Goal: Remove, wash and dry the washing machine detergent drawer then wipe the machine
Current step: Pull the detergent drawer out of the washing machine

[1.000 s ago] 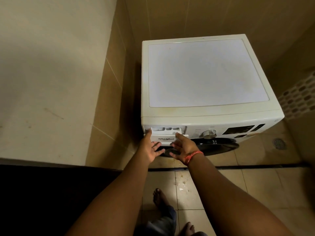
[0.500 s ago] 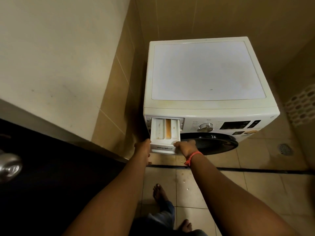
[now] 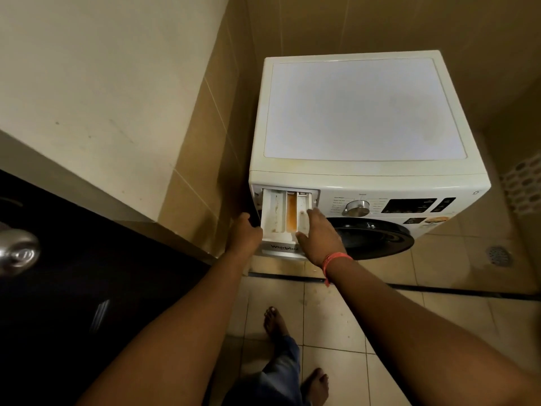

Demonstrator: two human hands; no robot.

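A white front-loading washing machine (image 3: 363, 109) stands against the tiled wall. Its white detergent drawer (image 3: 276, 213) is pulled out at the top left of the front panel, showing three compartments, the middle one stained orange. My left hand (image 3: 243, 234) grips the drawer's left front corner. My right hand (image 3: 320, 235), with an orange wrist band, lies over the drawer's right side, fingers stretched toward the right compartment.
A control knob (image 3: 357, 208) and dark display sit right of the drawer, above the dark round door (image 3: 374, 238). A dark door with a metal knob (image 3: 17, 252) is at the left. A floor drain (image 3: 499, 254) lies at the right. My bare feet stand on the tiles.
The drawer has come further out of the machine. My right hand moved from the drawer's front face up onto its right side. The view has shifted closer and leftward.
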